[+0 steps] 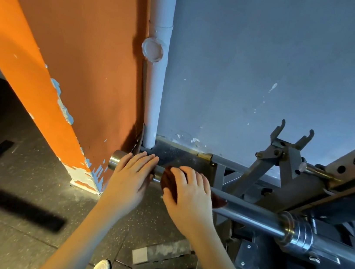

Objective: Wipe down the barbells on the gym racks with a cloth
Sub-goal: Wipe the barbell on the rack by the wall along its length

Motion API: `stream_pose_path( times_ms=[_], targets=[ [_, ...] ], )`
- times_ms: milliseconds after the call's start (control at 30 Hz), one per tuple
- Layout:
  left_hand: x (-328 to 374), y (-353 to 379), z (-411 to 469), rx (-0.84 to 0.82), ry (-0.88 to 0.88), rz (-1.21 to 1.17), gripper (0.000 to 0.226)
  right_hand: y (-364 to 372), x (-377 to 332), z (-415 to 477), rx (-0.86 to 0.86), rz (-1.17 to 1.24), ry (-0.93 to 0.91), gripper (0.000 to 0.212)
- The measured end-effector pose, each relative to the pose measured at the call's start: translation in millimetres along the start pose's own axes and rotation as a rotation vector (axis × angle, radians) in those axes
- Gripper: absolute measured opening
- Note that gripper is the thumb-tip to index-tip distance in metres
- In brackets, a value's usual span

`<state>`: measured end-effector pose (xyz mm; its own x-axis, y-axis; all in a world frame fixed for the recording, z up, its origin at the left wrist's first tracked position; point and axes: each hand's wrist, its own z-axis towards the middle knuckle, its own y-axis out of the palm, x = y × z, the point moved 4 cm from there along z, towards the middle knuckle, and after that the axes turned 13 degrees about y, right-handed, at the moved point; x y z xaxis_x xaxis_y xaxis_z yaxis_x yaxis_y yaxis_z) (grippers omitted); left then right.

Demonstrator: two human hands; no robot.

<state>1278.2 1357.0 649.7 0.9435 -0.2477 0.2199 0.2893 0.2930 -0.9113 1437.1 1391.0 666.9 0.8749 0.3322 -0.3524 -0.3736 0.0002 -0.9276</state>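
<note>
The cloth (168, 182) is clutched on the barbell (252, 210) by the right hand (188, 195); at its nine o'clock, the left hand (130, 178) is laid flat.

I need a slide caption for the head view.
Right hand holds dark red cloth on barbell; left hand rests near its end.

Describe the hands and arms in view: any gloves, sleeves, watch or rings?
Left hand and right hand are bare: no gloves, rings or watch visible. The left forearm and right forearm show no sleeves down to the frame's edge.
</note>
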Motion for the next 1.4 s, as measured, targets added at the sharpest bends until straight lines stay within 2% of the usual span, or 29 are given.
stream_pose_path(
  times_ms=[167, 267, 367, 500, 633, 733, 800, 933, 1000, 1067, 1233, 1333, 1400],
  targets=[
    [-5.0, 0.0, 0.2, -0.046, -0.020, 0.030, 0.048, -16.3, 35.9, -10.8, 0.025, -0.086, 0.026, 0.048],
    [-19.7, -4.5, -4.5, -0.013, -0.143, 0.034, 0.055, -13.4, 8.7, 1.5, -0.119, -0.045, 0.085, 0.052],
    [-25.0, -7.0, -11.3, -0.023, -0.123, 0.062, 0.070, -5.5, -23.7, 10.6, -0.179, -0.009, 0.015, 0.055],
    [-27.2, -11.4, -17.5, 0.034, -0.155, 0.041, 0.064, -8.4, 5.1, 1.2, -0.211, -0.059, -0.051, 0.061],
    [-29.3, -8.8, -21.4, 0.074, -0.162, 0.000, 0.055, -7.8, 19.0, -3.0, -0.031, -0.072, 0.033, 0.057],
    [-32.1, -7.1, -22.1, 0.127, -0.159, -0.078, 0.044, 7.7, -25.9, 9.4, -0.115, 0.000, -0.010, 0.051],
    [-33.3, -8.1, -22.6, 0.127, -0.148, -0.094, 0.044, 11.6, -44.9, 16.1, -0.134, 0.012, -0.062, 0.054],
    [-37.1, -9.3, -23.6, 0.114, -0.137, -0.102, 0.040, 3.4, -15.8, 10.1, -0.211, -0.014, -0.054, 0.059],
    [-37.8, -8.7, -23.7, 0.109, -0.152, -0.116, 0.043, -4.1, 3.1, 3.0, -0.146, 0.017, -0.012, 0.057],
    [-37.1, -9.0, -23.6, 0.126, -0.145, -0.113, 0.043, -4.4, -2.4, 4.2, -0.098, 0.053, 0.019, 0.053],
    [-38.3, -9.2, -23.4, 0.126, -0.105, -0.091, 0.053, 16.4, -54.2, 22.9, -0.155, 0.044, -0.059, 0.050],
    [-38.6, -11.7, -23.3, 0.114, -0.108, -0.070, 0.050, 8.3, -36.9, 17.7, -0.215, 0.014, -0.052, 0.052],
    [-39.6, -13.9, -20.9, 0.103, -0.109, -0.044, 0.048, 1.0, -11.6, 6.7, -0.163, 0.029, -0.013, 0.052]
  ],
)
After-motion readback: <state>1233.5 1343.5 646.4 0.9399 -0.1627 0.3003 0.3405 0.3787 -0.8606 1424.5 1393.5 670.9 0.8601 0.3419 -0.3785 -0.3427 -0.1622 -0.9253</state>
